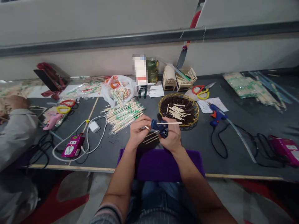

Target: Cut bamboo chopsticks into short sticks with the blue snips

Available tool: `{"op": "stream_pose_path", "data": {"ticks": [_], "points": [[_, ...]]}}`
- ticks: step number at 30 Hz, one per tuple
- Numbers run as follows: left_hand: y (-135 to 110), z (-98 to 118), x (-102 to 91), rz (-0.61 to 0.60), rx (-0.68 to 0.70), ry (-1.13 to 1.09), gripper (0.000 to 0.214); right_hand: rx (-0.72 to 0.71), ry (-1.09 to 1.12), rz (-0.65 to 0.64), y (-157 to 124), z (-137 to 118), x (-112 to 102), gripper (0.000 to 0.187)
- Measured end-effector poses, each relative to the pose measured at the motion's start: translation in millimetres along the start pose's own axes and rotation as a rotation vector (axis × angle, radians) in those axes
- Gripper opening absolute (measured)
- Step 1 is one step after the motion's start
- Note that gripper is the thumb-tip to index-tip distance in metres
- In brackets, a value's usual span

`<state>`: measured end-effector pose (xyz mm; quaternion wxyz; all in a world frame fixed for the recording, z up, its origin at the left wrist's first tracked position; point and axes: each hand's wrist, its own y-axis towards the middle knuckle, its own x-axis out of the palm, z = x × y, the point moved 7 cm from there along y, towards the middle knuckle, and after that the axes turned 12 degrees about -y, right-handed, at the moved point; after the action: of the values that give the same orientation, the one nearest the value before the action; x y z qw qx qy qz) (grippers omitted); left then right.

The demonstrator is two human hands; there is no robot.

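My right hand point(172, 135) is wrapped round a dark blue hand tool point(157, 125) that looks like a cutter. A pale wooden stick point(171, 123) lies level across the front of that hand. Close on the left, my left hand point(139, 130) pinches a thin wooden stick point(147, 127) whose end points at the tool's head. Several loose sticks point(150, 138) lie on the table below my hands. Just beyond, a brown basket with a yellow rim point(198, 107) holds many short cut sticks point(178, 112). Wrapped bundles of long sticks point(125, 115) lie left of my hands.
A purple tray point(161, 166) sits before me. Right are a blue glue gun point(218, 115), scissors point(203, 91) and a magenta power strip point(286, 149). Small wooden models point(179, 79) stand behind. Left are a cabled power strip point(73, 146), a pink glue gun point(52, 121) and another person's sleeve point(18, 133).
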<state>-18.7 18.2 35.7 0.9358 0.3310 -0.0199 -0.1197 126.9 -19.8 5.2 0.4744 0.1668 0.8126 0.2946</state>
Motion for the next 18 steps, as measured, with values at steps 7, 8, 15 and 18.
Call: {"op": "stream_pose_path", "data": {"ticks": [7,8,15,18], "points": [[1.4,-0.3,-1.3,-0.015,-0.006,-0.006,0.009,-0.020,0.002,-0.012,1.5,-0.3,0.7,0.052],[1.7,0.0,-1.4,-0.014,-0.005,-0.006,0.009,-0.015,0.007,-0.024,1.6,0.0,1.6,0.052],[3.4,1.0,-0.7,0.013,-0.025,0.003,0.014,-0.009,0.033,-0.021,1.7,-0.9,1.5,0.054],[3.3,2.4,0.3,0.008,0.003,-0.015,0.013,-0.002,0.047,-0.026,1.8,-1.0,2.2,0.054]]}}
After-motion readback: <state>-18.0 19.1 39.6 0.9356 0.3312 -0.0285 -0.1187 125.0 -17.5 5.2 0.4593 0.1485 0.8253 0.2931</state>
